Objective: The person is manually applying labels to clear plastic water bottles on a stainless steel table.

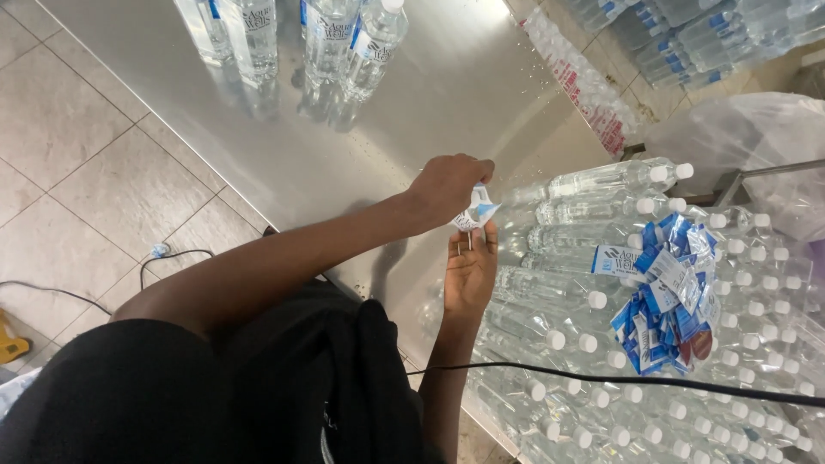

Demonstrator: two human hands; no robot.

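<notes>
My left hand (447,185) reaches in from the left and pinches a small blue and white label (475,213) from above. Just below it, my right hand (470,275) is turned palm up, its fingertips on the label's lower edge. Both hands are over the steel table (447,94), at the near end of a bed of clear water bottles (550,283) lying on their sides with white caps. A loose pile of the same blue and white labels (666,301) rests on top of those bottles, to the right of my hands.
Several labelled bottles (344,43) stand upright at the table's far end. Wrapped bottle packs (687,34) and a white plastic bag (748,129) sit at the upper right. A black cable (653,382) crosses the lying bottles. Tiled floor (94,172) lies to the left.
</notes>
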